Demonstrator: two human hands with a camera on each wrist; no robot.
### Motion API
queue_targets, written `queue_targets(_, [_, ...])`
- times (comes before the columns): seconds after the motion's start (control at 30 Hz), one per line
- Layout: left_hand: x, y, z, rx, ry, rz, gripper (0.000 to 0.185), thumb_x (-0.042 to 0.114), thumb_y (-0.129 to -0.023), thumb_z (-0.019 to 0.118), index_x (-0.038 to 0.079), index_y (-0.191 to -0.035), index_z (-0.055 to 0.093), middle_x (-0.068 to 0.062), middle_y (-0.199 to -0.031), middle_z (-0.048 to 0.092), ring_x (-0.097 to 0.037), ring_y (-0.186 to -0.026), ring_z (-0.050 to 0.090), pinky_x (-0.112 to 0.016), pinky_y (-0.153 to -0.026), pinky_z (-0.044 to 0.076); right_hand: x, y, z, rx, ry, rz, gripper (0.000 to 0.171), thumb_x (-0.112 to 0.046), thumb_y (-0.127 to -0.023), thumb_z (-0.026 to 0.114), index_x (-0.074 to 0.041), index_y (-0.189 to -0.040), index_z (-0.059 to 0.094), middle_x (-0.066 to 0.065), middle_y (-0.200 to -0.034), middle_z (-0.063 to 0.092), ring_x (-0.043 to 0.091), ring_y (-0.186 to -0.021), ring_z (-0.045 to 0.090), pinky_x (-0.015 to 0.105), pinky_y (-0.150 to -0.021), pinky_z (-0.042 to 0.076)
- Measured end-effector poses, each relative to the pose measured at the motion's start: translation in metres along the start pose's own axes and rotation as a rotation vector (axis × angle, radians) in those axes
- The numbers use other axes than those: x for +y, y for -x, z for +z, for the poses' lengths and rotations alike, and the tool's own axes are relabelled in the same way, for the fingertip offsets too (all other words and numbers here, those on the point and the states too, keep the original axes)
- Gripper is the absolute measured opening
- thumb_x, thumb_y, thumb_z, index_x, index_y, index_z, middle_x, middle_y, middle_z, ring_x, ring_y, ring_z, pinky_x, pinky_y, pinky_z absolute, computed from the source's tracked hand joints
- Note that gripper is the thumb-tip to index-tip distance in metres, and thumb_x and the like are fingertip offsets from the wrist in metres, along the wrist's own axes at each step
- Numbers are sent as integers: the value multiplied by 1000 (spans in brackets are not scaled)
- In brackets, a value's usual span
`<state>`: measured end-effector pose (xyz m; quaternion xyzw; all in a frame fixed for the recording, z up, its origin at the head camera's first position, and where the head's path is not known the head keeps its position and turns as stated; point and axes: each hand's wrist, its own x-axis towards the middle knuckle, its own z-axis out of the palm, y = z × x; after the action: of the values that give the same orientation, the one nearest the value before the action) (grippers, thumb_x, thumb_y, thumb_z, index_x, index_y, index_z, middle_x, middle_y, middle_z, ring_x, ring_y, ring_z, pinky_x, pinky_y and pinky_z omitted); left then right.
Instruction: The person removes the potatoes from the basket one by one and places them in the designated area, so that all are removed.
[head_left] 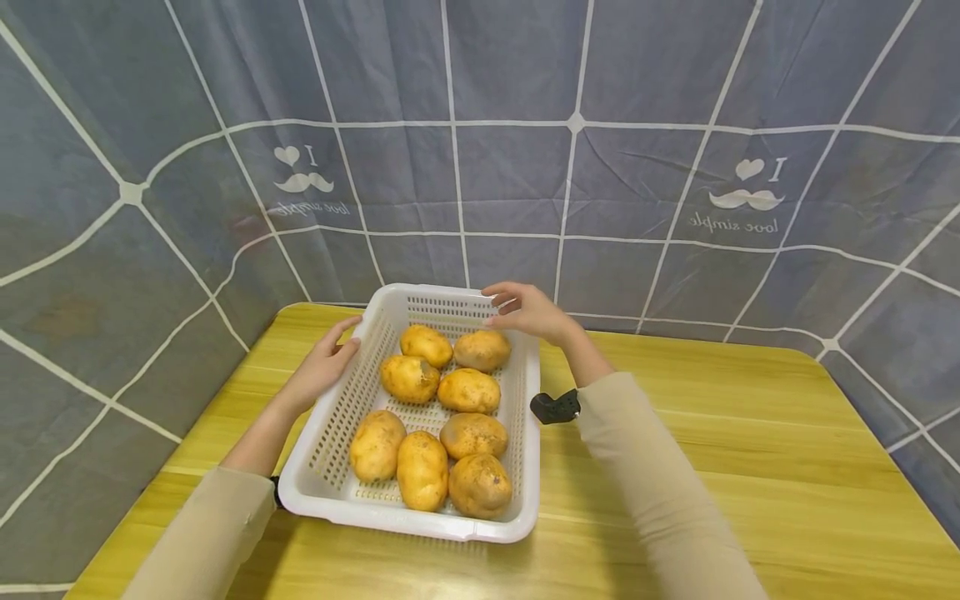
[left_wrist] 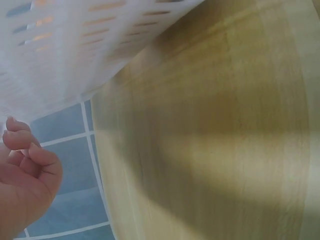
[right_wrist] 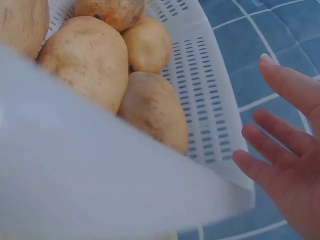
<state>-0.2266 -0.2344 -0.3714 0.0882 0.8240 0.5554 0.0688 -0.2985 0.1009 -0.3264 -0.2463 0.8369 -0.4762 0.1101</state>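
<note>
My left hand and right hand, fingers loose and apart, hover at the far corners of a white slotted plastic basket between them on the desk. Its 8 potatoes likely make it heavy and flexing; I'd grip opposite rims.

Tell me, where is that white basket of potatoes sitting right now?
In the head view the white basket sits on the yellow table, left of centre, between the left hand and right hand.
</note>
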Motion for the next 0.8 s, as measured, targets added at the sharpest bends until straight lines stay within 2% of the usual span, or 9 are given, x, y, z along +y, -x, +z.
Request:
queue_targets(0.47, [-2, 0, 5, 77, 35, -12, 55, 32, -101, 41, 16, -150, 21, -35, -116, 52, -24, -80, 65, -35, -63, 56, 9, -16, 25, -11, -4, 49, 50, -10, -85, 68, -2, -131, 51, 23, -129, 49, 36, -114, 48, 43, -93, 44])
queue_targets(0.6, [-2, 1, 5, 79, 37, -13, 55, 32, -101, 41, 17, -150, 22, -35, -116, 52, -25, -80, 65, -34, -63, 55, 12, -18, 32, 1, 32, 60, 49, -11, -84, 70, -2, -129, 54, 22, -127, 51, 35, -113, 49, 42, -94, 43])
queue_targets(0.8, [-2, 0, 5, 84, 26, -10, 54, 31, -101, 41, 16, -149, 23, -35, -117, 52, -24, -81, 65, -32, -63, 55, 14, -20, 40, -1, 129, 11, 48, -8, -81, 73, 0, -125, 57, 20, -125, 54, 35, -112, 51, 41, -95, 43])
